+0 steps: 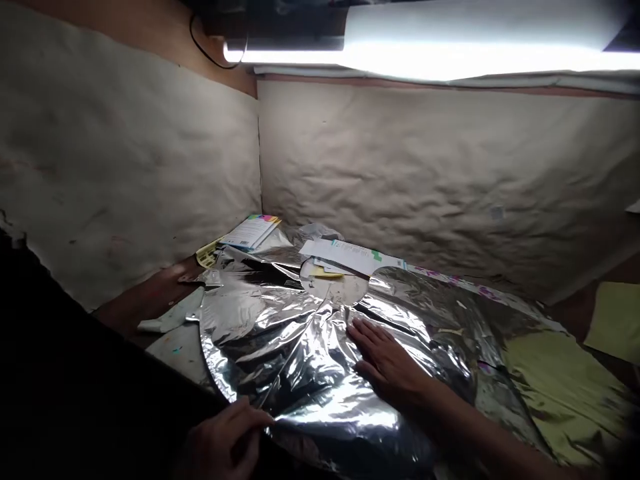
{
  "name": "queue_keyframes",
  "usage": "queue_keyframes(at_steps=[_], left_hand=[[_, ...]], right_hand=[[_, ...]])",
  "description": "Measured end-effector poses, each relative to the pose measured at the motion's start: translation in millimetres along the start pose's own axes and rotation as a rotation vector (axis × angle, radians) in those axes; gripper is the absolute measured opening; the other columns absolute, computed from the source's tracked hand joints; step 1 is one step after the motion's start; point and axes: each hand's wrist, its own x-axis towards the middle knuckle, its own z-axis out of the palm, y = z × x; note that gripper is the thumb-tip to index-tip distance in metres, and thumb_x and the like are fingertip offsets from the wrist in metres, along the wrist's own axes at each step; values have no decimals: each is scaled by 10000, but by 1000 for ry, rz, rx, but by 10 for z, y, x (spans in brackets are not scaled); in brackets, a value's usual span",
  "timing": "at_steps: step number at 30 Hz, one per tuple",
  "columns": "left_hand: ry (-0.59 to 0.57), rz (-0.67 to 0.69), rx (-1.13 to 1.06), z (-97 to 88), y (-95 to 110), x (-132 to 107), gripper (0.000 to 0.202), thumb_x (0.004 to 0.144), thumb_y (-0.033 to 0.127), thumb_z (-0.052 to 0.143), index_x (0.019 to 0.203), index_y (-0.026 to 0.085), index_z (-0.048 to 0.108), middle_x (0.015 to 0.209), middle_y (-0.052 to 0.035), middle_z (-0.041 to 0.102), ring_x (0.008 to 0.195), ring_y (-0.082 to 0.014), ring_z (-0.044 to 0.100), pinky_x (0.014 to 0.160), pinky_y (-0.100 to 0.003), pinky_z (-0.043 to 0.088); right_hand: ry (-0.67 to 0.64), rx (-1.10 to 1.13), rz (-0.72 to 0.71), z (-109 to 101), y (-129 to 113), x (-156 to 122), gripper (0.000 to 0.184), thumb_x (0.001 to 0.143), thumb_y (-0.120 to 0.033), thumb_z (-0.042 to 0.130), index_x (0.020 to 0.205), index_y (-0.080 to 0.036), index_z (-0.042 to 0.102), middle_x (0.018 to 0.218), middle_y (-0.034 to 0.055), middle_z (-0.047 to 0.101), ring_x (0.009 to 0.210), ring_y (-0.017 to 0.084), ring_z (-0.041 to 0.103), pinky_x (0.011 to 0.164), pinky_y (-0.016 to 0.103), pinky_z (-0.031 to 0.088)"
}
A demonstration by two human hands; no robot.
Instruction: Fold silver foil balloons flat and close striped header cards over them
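A large crumpled sheet of silver aluminium foil (295,353) with a curved, cut edge covers most of the work surface. My right hand (385,360) lies flat on the foil with its fingers spread, pressing on the creases. At the near edge, my left hand (225,437) has its fingers on the rim of the foil and seems to pinch it. A round cut-out in the far part of the foil (333,287) shows pale paper beneath it.
Loose papers (345,257) and a booklet (251,232) lie at the back corner. A yellow-green sheet (560,400) lies under the right of the foil. Creased beige paper (440,173) lines the walls, and a bright tube lamp (425,57) hangs above.
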Motion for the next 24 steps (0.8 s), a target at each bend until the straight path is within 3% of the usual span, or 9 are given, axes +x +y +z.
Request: queue_keyframes(at_steps=[2,6,8,11,14,17,18,21,24], left_hand=[[-197,44,29,-278,84,194,244,788,197,607,986,333,653,895,43,719,786,-182,704,687,-221,571],[-315,245,197,-631,373,1076,181,900,381,576,1050,311,648,973,7,697,799,-184,682,679,-238,523],[-365,440,279,-523,531,1638,214,909,407,575,1064,282,652,989,-25,682,834,-209,665,724,-277,507],[-404,703,287,-20,655,2261,284,933,379,555,1177,252,628,1063,-64,667,950,-238,644,824,-329,504],[-399,742,216,599,515,2413,392,946,424,524,1289,246,585,1278,-111,613,1132,-280,599,931,-395,503],[-395,681,247,1016,183,2308,503,957,490,458,1378,229,541,1416,-148,532,1287,-342,507,1015,-484,467],[-420,673,262,1088,80,2286,536,950,517,457,1404,240,520,1447,-143,506,1318,-355,478,1029,-504,456],[-492,664,263,1152,-59,2361,530,936,531,470,1395,276,539,1463,-97,501,1347,-349,453,1073,-492,429],[-577,667,220,1130,131,2584,483,923,561,476,1297,297,628,1379,-76,589,1262,-326,550,1039,-438,469]], right_hand=[[-1,-13,-3,-4,7,2,697,958,-578,408,1553,-261,232,1619,93,185,1486,335,173,1183,552,180],[-19,0,-3,-45,-86,34,699,958,-562,427,1551,-240,246,1615,104,209,1487,319,180,1189,541,183],[68,41,14,-134,-143,21,655,967,-510,445,1529,-202,312,1597,119,271,1472,287,248,1182,494,250],[367,57,98,-363,-122,-212,471,966,-406,487,1381,-189,539,1493,121,470,1357,247,457,1107,416,395],[667,-38,336,-570,92,-954,321,967,-330,484,1183,-199,682,1258,102,672,1180,232,602,1035,382,456],[858,-241,861,-563,344,-2168,352,969,-331,419,1091,-181,712,1139,113,723,1085,242,648,977,370,482],[872,-316,1078,-505,401,-2585,359,955,-339,409,1071,-193,715,1111,104,733,1047,241,666,935,358,501],[914,-404,1391,-249,496,-3529,333,853,-293,467,917,-104,733,879,209,739,897,354,692,823,492,510],[917,-436,1472,-15,554,-3846,264,792,-278,499,745,-144,721,725,188,717,826,371,683,793,527,492]])
